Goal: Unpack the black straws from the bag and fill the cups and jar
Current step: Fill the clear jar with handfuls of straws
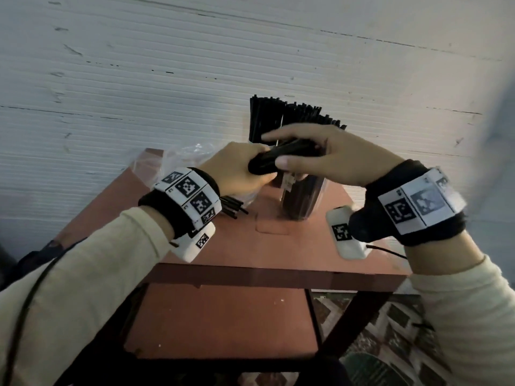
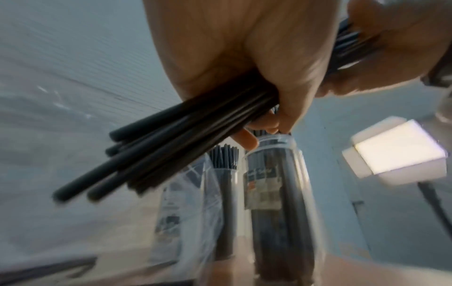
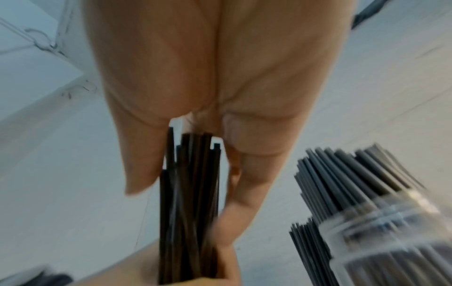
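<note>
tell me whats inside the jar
Black straws fill the jar, standing upright, tops fanning above its rim. The hands and held bundle cover its mouth; its bottom is too dark to see.

Matt black plastic straws; clear glossy jar.

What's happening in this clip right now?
A person holds a bundle of black straws between both hands above a small red table: the left hand grips one end, the right hand the other. Behind them stand a clear jar and a cup, both already packed with straws. The plastic bag lies at the left with a few loose straws beside it.
</note>
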